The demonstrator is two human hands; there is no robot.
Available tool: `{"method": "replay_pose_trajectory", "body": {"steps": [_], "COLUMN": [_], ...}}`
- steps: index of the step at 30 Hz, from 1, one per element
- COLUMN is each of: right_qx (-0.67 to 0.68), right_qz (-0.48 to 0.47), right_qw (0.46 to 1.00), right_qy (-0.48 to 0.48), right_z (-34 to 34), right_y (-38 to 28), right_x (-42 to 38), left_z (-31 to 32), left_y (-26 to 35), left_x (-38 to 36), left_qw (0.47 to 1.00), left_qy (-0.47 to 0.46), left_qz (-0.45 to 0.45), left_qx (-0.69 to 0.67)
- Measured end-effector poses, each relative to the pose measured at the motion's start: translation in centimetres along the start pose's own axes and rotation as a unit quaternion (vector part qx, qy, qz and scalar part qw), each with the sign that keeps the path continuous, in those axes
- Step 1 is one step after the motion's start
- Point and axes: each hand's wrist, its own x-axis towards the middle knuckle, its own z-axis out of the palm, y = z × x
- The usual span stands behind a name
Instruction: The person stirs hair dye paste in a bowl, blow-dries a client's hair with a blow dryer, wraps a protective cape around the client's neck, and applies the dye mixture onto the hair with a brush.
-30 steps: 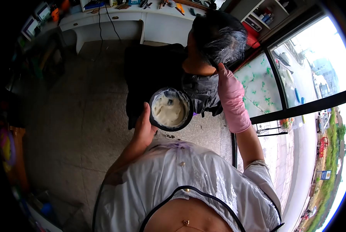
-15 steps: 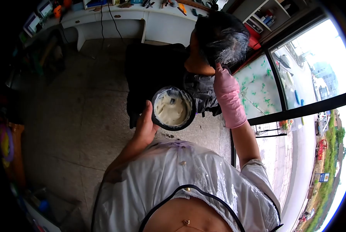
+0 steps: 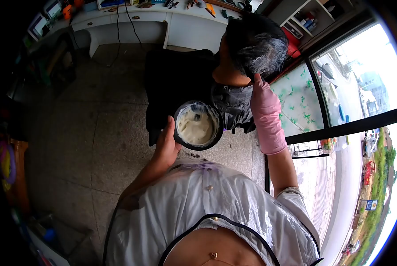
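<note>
My bare left hand (image 3: pixel 166 144) grips the side of a black bowl (image 3: pixel 219 141), its thumb up along the rim. Thick pale cream (image 3: pixel 197 126) fills the bowl and smears its inner wall. My right hand (image 3: pixel 266 106), in a pink glove, is raised at the lower back of a seated person's head, its fingers closed. Whatever those fingers hold, if anything, is hidden from me. White cream streaks the person's dark hair (image 3: pixel 263 51). A black cape (image 3: pixel 176 80) covers the person's body.
A white counter (image 3: pixel 149 18) with tools and cords runs along the far wall. Shelves (image 3: pixel 307 20) stand at the upper right. On the right is a framed glass door (image 3: pixel 296 104) with the street beyond. Speckled floor (image 3: pixel 114 146) lies to the left.
My gloved right hand has moved slightly down and to the right, along the lower hair. The bowl and my left hand have stayed almost in place.
</note>
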Motion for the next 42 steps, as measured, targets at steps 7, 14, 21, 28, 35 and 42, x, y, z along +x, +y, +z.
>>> {"method": "replay_pose_trajectory", "body": {"steps": [7, 14, 21, 28, 35, 42], "right_qx": [-0.045, -0.029, -0.047, -0.014, -0.012, 0.120], "right_qz": [-0.023, 0.006, -0.117, -0.157, -0.185, -0.204], "right_qw": [0.998, 0.999, 0.984, 0.973, 0.978, 0.954], "right_qy": [-0.030, -0.033, 0.127, 0.169, 0.096, 0.182], "right_z": [1.7, 1.7, 1.2, 2.5, 2.2, 0.7], "right_y": [0.3, -0.9, 3.3, 7.6, 7.8, 11.4], "right_x": [0.4, 1.0, -0.8, 0.2, -0.2, 1.3], "left_z": [0.5, 0.3, 0.4, 1.4, 3.5, 5.2], "left_y": [0.3, 0.0, -0.2, 0.0, -1.5, -3.4], "left_x": [-0.4, -0.1, -0.4, -0.8, -1.3, -1.0], "left_qw": [1.000, 1.000, 1.000, 1.000, 0.999, 0.999], "left_qy": [-0.010, 0.019, -0.003, -0.008, 0.000, -0.023], "left_qz": [-0.010, -0.014, 0.001, 0.018, 0.044, 0.046], "left_qx": [-0.002, 0.003, -0.010, -0.003, -0.014, -0.007]}}
